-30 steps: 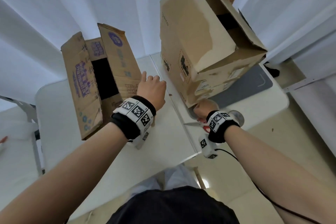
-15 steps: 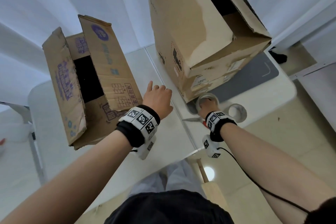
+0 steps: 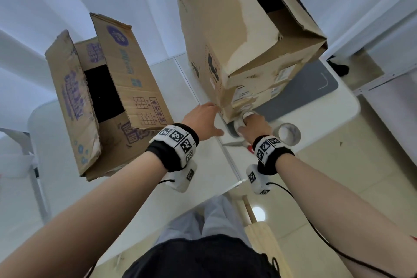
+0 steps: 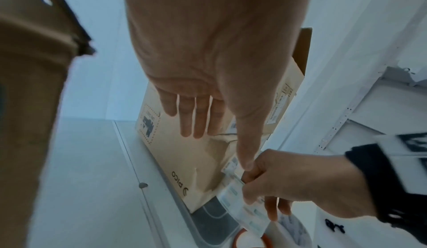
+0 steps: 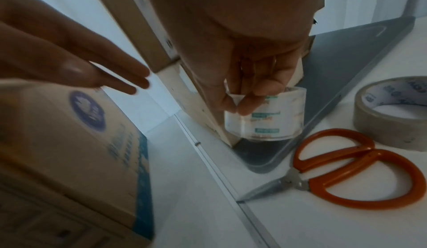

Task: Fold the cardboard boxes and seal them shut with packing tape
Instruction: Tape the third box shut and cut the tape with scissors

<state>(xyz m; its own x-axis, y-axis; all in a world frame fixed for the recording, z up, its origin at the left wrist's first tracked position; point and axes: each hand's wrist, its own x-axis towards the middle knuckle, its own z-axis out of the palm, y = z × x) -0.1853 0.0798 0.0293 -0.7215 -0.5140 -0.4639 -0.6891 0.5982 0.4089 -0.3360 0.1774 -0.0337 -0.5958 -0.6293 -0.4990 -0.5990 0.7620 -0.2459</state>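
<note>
A tall plain cardboard box (image 3: 225,36) stands on the table with its top flaps open. To its left is a purple-printed box (image 3: 126,79), flaps also open. My right hand (image 3: 244,121) pinches a clear packing tape roll (image 5: 265,122) at the tall box's lower near corner, with its fingers (image 5: 242,104) on the roll's top edge. My left hand (image 3: 214,117) is open with straight fingers (image 4: 198,122), reaching toward that same corner; whether it touches the cardboard is not plain.
Orange-handled scissors (image 5: 346,169) lie on the white table (image 3: 203,176) just right of my right hand. A brown tape roll (image 3: 287,134) sits beside them. A grey mat (image 3: 304,90) lies under the tall box. White curtains hang behind.
My left hand left the purple box's side and moved right to the tall box's lower corner. My right hand picked up the clear tape roll and raised it to that corner.
</note>
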